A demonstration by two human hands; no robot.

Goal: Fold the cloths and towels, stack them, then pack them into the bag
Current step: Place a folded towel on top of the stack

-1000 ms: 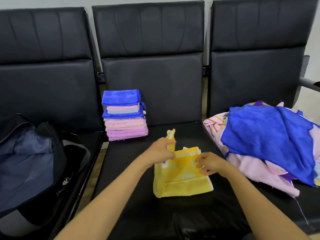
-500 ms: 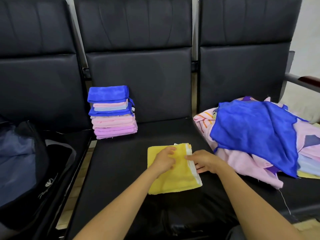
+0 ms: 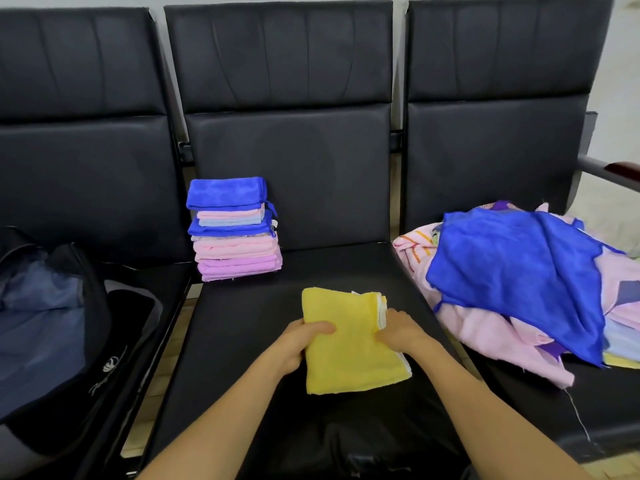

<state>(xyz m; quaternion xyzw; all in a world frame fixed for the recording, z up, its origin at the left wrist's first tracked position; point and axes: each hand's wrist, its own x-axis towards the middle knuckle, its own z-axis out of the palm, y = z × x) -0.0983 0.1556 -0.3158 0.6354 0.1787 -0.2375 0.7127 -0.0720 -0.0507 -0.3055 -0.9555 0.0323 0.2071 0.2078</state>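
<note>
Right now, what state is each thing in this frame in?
yellow towel: folded, held at both side edges over the middle seat.
left hand: grips the towel's left edge.
right hand: grips the towel's right edge.
stack: folded cloths, upright.
loose pile: unfolded, heaped on the right seat.
bag: open.

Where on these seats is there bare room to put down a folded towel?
The middle seat is bare at the back, between the folded stack and the loose pile, and in front of the stack, left of the yellow towel. Crowded: the right seat, mostly under the pile; the left seat, mostly under the bag.
</note>
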